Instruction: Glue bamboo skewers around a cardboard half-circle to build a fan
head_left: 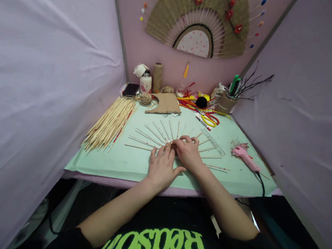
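Observation:
Thin wooden sticks (151, 132) fan out in a half circle on the green tabletop, and both my hands rest over their inner ends. My left hand (162, 165) lies flat there, its fingers extended and its thumb pointing right. Beside it, my right hand (189, 152) has bent fingers, with thumb and index finger closed together at the middle of the fan. What they pinch is hidden. A small brownish piece (169, 144) shows partly by my fingertips. Some sticks on the right side run under or past my right hand.
A bundle of sticks (111, 124) lies left. Behind are a cut cardboard piece (167, 103), twine ball (145, 99), scissors (209, 119) and a pot with pens and twigs (226, 103). At right are a clear ruler (214, 142) and a corded pink glue gun (246, 157). A decorated fan (194, 42) hangs behind.

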Demonstrator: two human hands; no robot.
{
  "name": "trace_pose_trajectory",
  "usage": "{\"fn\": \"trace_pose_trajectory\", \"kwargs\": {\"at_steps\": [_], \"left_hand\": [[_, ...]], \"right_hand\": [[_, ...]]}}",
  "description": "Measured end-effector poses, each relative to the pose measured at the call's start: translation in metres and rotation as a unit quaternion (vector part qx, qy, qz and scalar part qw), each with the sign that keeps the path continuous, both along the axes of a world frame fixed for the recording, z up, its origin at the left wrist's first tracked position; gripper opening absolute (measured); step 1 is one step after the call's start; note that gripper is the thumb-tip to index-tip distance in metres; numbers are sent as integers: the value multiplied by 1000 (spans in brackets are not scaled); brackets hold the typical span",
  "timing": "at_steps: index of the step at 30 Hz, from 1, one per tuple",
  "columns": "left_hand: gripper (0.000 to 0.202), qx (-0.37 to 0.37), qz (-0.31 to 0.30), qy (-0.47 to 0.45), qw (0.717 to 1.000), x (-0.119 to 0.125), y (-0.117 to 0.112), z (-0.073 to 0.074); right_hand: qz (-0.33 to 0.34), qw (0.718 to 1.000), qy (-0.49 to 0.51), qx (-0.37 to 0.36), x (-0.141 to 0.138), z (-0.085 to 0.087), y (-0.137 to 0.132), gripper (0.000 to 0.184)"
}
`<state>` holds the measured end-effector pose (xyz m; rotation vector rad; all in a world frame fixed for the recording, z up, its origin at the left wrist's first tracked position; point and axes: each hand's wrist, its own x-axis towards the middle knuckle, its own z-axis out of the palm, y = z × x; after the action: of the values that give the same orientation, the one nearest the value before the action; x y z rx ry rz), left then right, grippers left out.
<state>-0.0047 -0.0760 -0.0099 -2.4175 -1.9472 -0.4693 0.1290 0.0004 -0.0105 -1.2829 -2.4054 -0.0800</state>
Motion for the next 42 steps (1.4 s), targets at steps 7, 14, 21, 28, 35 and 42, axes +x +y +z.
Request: {"fn": "trace_pose_trajectory", "kwargs": {"at_steps": [7,14,21,28,35,42], "left_hand": [[69,-2,1,8,1000,0,0,0],[70,6,0,13,1000,0,0,-2],[70,1,0,13,1000,0,0,0],[70,6,0,13,1000,0,0,-1],[70,5,-1,10,1000,0,0,-2],[70,1,0,5,1000,0,0,0]], "right_hand": [[-5,1000,-10,-3,0,1,0,29],[-2,1000,-10,3,-1,-1,1,27],[-5,1000,-17,8,0,-2,1,29],[0,1000,7,4,0,-2,1,28],[-1,1000,-1,5,0,-1,1,28],[2,1000,7,8,0,-2,1,27]]}}
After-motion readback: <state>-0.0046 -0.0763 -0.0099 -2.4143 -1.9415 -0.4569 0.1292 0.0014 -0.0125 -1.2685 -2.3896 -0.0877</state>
